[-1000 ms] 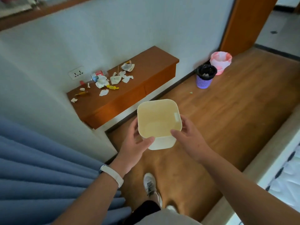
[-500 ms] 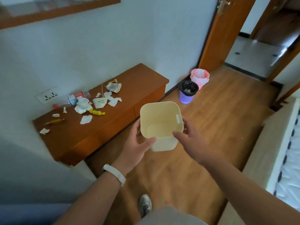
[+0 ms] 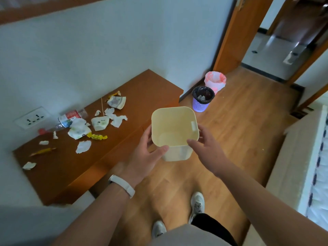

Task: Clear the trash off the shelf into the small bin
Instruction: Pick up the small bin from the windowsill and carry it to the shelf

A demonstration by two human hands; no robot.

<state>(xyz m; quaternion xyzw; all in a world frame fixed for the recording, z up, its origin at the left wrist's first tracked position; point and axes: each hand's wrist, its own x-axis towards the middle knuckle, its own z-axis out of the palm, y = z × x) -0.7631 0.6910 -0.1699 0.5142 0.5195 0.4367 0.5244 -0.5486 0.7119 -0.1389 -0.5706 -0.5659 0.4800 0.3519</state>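
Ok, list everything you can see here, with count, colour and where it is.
Small bin: one, cream, empty, held over the floor.
Shelf: one, brown wood, against the wall.
Paper scraps: several, white, scattered on the shelf.
Plastic bottle: one, clear with red label, lying by the wall.
Yellow wrapper: one, mid-shelf.
Socket: one, white, on the wall.
Purple basket: one, black liner, on the floor.
Pink-lined bin: one, behind it.
Left hand: grips the bin.
Right hand: grips the bin.

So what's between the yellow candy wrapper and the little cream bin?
Nothing: the head view shows only bare brown wooden shelf between the yellow candy wrapper and the square cream plastic bin.
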